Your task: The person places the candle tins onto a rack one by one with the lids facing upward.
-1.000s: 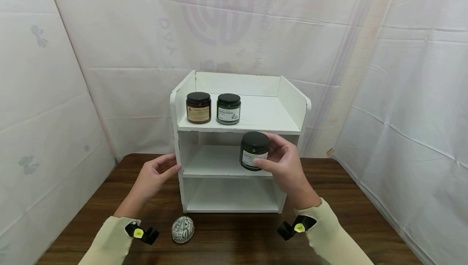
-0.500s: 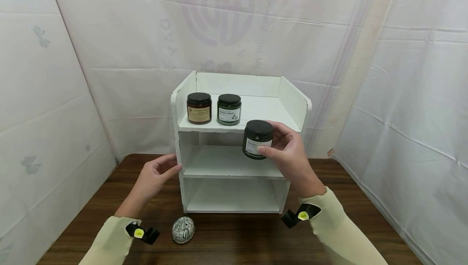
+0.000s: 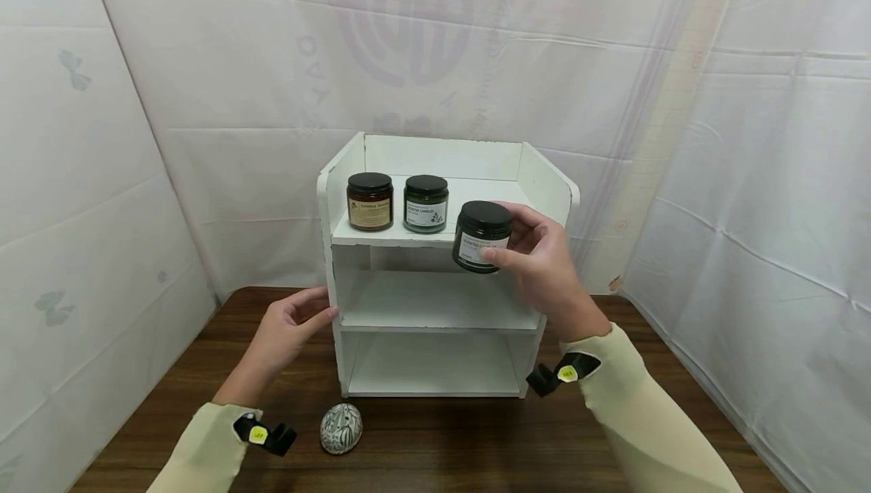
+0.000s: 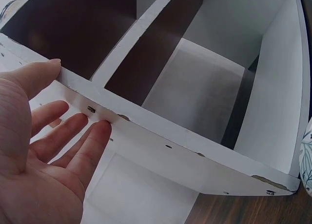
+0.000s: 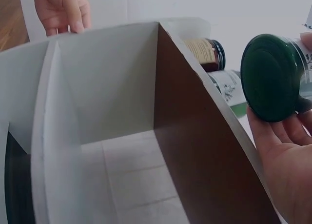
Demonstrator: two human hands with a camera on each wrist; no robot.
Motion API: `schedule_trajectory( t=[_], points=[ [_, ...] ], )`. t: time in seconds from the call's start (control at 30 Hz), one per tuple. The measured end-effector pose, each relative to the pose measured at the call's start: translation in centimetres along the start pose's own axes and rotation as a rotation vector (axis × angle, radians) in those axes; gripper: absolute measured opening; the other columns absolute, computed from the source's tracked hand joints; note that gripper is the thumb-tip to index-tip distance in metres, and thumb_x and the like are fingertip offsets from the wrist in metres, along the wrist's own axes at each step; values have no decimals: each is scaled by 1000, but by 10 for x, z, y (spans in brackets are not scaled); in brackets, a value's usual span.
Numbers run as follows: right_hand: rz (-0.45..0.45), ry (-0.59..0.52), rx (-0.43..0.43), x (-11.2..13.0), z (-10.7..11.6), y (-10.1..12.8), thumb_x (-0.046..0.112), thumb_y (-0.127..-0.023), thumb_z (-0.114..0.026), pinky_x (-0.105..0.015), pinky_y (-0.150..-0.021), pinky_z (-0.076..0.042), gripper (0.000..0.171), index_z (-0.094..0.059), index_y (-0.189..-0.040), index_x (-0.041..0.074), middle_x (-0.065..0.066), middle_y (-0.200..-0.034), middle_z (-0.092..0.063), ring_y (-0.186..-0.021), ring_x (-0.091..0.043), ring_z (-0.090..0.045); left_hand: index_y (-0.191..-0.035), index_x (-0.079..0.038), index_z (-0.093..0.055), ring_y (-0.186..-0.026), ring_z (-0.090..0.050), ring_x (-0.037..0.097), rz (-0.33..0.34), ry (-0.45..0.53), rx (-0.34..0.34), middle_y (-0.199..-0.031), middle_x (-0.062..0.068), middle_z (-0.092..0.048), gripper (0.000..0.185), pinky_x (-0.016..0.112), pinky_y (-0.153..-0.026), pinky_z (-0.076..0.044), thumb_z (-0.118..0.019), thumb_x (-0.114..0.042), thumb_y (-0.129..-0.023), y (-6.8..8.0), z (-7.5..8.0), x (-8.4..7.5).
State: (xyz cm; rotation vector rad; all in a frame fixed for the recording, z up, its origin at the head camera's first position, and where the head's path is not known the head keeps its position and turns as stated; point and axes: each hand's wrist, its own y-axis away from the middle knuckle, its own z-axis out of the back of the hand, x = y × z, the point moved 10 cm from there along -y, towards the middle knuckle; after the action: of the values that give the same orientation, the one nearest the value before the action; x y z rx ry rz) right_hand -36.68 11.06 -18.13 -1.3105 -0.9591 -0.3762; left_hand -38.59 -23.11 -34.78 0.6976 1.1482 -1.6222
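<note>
Candle jar (image 3: 476,234): hanging close to upright in front of the top shelf (image 3: 486,189), toward its right end, lid standing above the front edge; base is showing uncovered in the right wrist view.
Right hand (image 3: 544,260): I'm gripping the jar from its right side, thumb pressing on the label, fingers wrapping behind.
Handling: looking like glass, so I'm judging it stiff, fairly heavy for its size, slick, chip-prone if knocked.
Hold point: I'm favouring the body below the black lid (image 3: 485,212); trusting a screw lid alone would be riskier.
Left hand (image 3: 284,330): I'm resting thumb and fingertips against the left side of the white rack (image 3: 435,300), fingers loosely spread, holding no jar.
Neighbours: amber jar (image 3: 370,203) and green jar (image 3: 425,206) are standing apart on the top shelf, left of mine.
Patterned ornament (image 3: 341,429): sitting on the wooden table (image 3: 435,448), near the rack's front left corner.
</note>
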Motion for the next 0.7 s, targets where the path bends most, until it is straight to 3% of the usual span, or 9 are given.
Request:
schedule_trajectory(
  t=[0.43, 0.7],
  points=[
    [-35, -31, 44, 6, 9, -25, -22, -75, -66, -24, -81, -60, 55, -70, -120, 10, -1, -107, -76, -91, -12, -68, -143, -9, -59, -106, -65, -2, 4, -11, 12, -133, 15, -68, 53, 19, -86, -55, -71, -35, -98, 0, -2, 1],
    [-93, -7, 82, 5, 10, -35, -20, -78, -67, -26, -81, -60, 52, -67, -124, 5, -2, -108, -75, -92, -14, -69, -143, -8, -59, -105, -65, -1, 0, -17, 10, -131, 15, -68, 53, 20, -85, -55, -71, -35, -98, 0, -1, 0]
  ],
)
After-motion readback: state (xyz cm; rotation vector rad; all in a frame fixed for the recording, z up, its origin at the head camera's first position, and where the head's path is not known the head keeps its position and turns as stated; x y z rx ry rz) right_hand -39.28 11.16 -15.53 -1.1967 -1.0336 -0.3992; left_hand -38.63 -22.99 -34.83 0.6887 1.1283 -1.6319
